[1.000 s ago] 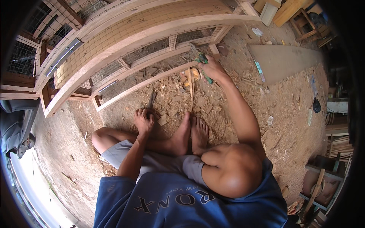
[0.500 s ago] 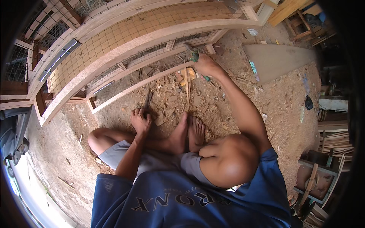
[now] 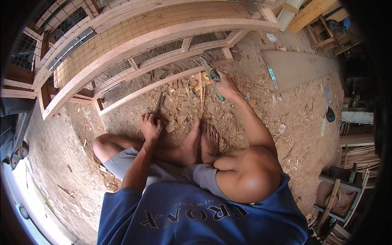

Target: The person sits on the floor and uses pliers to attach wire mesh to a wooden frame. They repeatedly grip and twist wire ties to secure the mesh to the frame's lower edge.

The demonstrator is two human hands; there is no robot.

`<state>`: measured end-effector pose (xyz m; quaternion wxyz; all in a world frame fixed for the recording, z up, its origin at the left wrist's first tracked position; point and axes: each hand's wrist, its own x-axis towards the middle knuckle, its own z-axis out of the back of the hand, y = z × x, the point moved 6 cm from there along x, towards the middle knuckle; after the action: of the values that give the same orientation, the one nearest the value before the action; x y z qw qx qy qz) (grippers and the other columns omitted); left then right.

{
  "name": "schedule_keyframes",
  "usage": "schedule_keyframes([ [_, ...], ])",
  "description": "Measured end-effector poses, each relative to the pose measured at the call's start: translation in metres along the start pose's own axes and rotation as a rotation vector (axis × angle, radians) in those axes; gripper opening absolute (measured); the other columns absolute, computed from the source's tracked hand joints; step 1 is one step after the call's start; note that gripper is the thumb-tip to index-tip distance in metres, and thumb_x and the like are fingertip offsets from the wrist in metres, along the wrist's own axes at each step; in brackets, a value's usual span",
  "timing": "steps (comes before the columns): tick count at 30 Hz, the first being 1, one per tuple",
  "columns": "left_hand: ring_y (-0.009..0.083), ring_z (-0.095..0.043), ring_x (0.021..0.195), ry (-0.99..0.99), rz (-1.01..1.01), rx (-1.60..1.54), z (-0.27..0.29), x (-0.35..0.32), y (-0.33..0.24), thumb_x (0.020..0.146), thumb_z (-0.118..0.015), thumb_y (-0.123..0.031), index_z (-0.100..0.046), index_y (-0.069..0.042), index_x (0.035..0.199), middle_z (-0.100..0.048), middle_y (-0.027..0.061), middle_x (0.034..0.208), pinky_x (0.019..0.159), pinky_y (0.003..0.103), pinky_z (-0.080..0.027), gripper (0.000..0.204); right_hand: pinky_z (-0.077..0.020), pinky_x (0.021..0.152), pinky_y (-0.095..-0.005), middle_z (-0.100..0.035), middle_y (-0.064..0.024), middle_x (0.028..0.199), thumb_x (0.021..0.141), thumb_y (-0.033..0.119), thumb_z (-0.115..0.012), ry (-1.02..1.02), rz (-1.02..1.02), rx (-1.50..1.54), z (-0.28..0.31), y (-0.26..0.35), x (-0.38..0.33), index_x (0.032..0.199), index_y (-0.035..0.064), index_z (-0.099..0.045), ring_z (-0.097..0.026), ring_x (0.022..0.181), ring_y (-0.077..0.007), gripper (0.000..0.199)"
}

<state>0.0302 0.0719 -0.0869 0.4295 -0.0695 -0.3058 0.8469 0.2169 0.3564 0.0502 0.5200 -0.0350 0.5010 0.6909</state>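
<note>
My right hand [image 3: 226, 87] grips green-handled pliers [image 3: 213, 75] by the handles, with the grey jaws pointing up and away, just by the far end of a low wooden rail [image 3: 153, 85]. My left hand [image 3: 151, 127] is down at the ground near my left shin, fingers curled over a dark tool with two long arms [image 3: 159, 103] that stick out ahead of the fingers. Its exact kind is hard to make out. Beyond both hands lies a long pale wooden frame [image 3: 139, 43] fitted with wire mesh [image 3: 118, 41].
Wood offcuts [image 3: 211, 107] and thin strips [image 3: 202, 92] litter the sawdust-covered ground between my feet and the frame. A flat board [image 3: 302, 68] lies at the right. Further right are stacked wood strips [image 3: 361, 155] and a machine table [image 3: 339, 196]. A metal hinge strip [image 3: 70, 50] sits on the frame.
My right hand has drawn back slightly toward me and turned, so more of the pliers shows. My left hand stays in nearly the same place.
</note>
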Motion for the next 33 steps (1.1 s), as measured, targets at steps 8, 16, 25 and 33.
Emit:
schedule_keyframes([
  [8, 0.0383, -0.055, 0.099, 0.020, -0.018, 0.062, 0.000, 0.004, 0.000, 0.076, -0.067, -0.018, -0.072, -0.013, 0.092, -0.063, 0.0148, 0.096, 0.090, 0.049, -0.045, 0.017, -0.0505, 0.047, -0.0371, -0.062, -0.0117, 0.078, 0.101, 0.013, -0.055, -0.129, 0.086, -0.107, 0.003, 0.043, 0.010, 0.130, -0.0034, -0.047, -0.061, 0.051, -0.0191, 0.035],
  [16, 0.0386, -0.055, 0.098, -0.017, -0.044, 0.065, -0.001, 0.003, -0.001, 0.076, -0.067, -0.018, -0.072, -0.011, 0.090, -0.063, 0.0158, 0.096, 0.089, 0.048, -0.046, 0.017, -0.0495, 0.046, -0.0351, -0.058, -0.0118, 0.072, 0.095, 0.002, -0.047, 0.000, 0.051, -0.230, 0.005, 0.057, 0.031, 0.106, -0.0047, -0.048, -0.058, 0.049, -0.0201, 0.013],
  [25, 0.0372, -0.053, 0.100, 0.041, 0.019, 0.106, -0.011, 0.005, 0.008, 0.077, -0.064, -0.023, -0.071, -0.010, 0.089, -0.063, 0.0142, 0.097, 0.090, 0.049, -0.044, 0.019, -0.0538, 0.049, -0.0349, -0.069, -0.0266, 0.088, 0.090, -0.004, -0.043, -0.206, 0.130, -0.576, -0.022, 0.061, 0.029, 0.138, -0.0159, -0.037, -0.065, 0.058, -0.0272, 0.050],
  [33, 0.0373, -0.053, 0.098, 0.007, -0.043, 0.079, -0.002, 0.008, -0.003, 0.077, -0.063, -0.023, -0.071, -0.011, 0.089, -0.063, 0.0137, 0.096, 0.089, 0.049, -0.044, 0.019, -0.0506, 0.045, -0.0325, -0.060, -0.0096, 0.080, 0.100, 0.011, -0.049, -0.143, -0.009, -0.140, -0.012, 0.026, 0.024, 0.128, 0.0011, -0.047, -0.060, 0.053, -0.0155, 0.029],
])
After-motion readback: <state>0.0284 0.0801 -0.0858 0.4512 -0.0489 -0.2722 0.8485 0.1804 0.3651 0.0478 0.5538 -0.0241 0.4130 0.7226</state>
